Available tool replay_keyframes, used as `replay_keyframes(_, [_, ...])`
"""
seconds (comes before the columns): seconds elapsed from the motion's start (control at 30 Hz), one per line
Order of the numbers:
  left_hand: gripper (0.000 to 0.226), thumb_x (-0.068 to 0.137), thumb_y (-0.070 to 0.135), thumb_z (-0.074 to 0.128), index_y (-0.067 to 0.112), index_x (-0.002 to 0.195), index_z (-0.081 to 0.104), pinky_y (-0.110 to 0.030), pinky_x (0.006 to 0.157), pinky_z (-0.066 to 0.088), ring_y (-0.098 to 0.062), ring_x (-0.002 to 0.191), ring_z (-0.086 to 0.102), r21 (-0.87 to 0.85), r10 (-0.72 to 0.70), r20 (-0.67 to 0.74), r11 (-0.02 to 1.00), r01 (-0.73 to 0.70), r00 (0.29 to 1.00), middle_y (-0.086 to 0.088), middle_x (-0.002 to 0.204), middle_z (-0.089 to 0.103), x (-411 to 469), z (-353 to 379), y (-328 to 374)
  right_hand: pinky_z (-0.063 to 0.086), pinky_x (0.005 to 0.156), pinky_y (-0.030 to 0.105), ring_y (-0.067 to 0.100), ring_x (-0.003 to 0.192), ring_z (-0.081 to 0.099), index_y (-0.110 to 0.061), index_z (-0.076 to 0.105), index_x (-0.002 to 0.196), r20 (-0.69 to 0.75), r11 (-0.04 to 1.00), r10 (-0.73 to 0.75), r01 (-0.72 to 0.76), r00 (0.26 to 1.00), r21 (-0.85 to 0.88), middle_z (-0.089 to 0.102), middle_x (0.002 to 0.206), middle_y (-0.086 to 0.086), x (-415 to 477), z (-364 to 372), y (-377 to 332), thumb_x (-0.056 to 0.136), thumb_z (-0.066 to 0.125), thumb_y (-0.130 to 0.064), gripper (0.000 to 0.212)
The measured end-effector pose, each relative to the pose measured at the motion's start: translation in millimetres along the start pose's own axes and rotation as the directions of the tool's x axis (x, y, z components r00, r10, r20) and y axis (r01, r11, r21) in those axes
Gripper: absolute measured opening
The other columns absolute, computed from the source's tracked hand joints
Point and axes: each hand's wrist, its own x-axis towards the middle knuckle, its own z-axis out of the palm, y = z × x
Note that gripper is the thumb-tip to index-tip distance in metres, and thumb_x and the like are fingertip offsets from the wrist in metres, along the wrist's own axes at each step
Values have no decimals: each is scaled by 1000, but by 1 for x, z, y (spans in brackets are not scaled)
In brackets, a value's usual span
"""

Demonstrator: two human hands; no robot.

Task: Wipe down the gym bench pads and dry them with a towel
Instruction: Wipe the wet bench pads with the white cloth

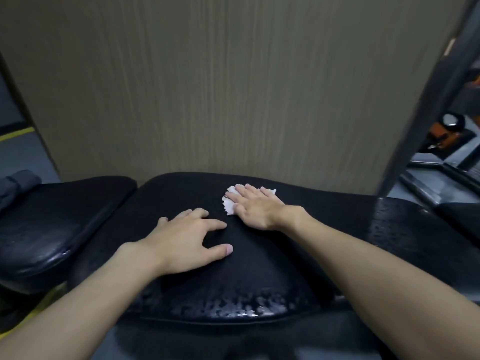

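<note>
While both forearms reach in from the bottom of the view, the person's right hand [255, 207] lies flat on a crumpled white cloth [230, 207]. Its fingers are straight and close together, pressing down rather than gripping. The cloth sits on the far part of the middle bench pad [259, 268], at about 12 o'clock from the pad's centre, and its ragged edges show at 9 o'clock and 1 o'clock of the hand.

The left hand [181, 237] rests on the same black pad at roughly 7 o'clock from the right hand, near it but not touching. Its fingers are spread and loosely bent with the tips on the surface, and the thumb is stretched out toward 3 o'clock – it holds nothing.

Along the pad's near edge, at 6 o'clock, a band of wet droplets [233, 307] glistens.

A second black pad [65, 211] lies at 9 o'clock, with a narrow gap between it and the middle one. A third, wet-speckled black surface [415, 229] lies at 3 o'clock.

A dark grey roll [18, 184] sits beyond the left pad at 10 o'clock – what it is cannot be told.

A wood-grain wall panel [233, 87] stands just behind the pads and fills 12 o'clock. A dark post [428, 100] leans at 2 o'clock, with blurred orange and black gear [441, 136] past it.
</note>
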Motion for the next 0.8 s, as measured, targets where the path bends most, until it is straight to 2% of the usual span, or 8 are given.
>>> replay_keyframes(0.2, [65,84,77,41,53,144,31,-57,115,19,-17,150,11,16,155,39,988,-155,987,6,160,20,25,15,95,-2,122,44,15,153,-3,-35,10,157,-18,982,187,-187,982,41,2,167,-6,-75,-1,100,101,13,-35,56])
replay_keyframes(0.4, [58,86,71,48,59,140,33,-60,117,6,-17,151,0,-48,278,88,960,-275,956,14,162,14,40,29,179,-4,123,42,15,153,-5,-37,7,158,-17,921,386,-384,922,66,-2,167,-5,-154,-5,184,103,14,-35,55])
replay_keyframes(0.6, [60,83,72,51,62,139,31,-63,117,6,-15,151,-4,-51,260,135,966,-255,956,13,163,11,45,34,217,-5,122,43,18,153,-5,-36,7,158,-30,863,500,-495,865,102,-3,168,-1,-202,-5,227,102,14,-38,57])
replay_keyframes(0.8, [57,84,72,49,66,137,29,-60,118,4,-13,151,-6,-69,242,143,970,-235,960,16,163,8,44,35,216,1,122,46,20,153,-5,-32,5,158,18,829,553,-553,833,87,-5,167,3,-238,-5,228,103,13,-42,57])
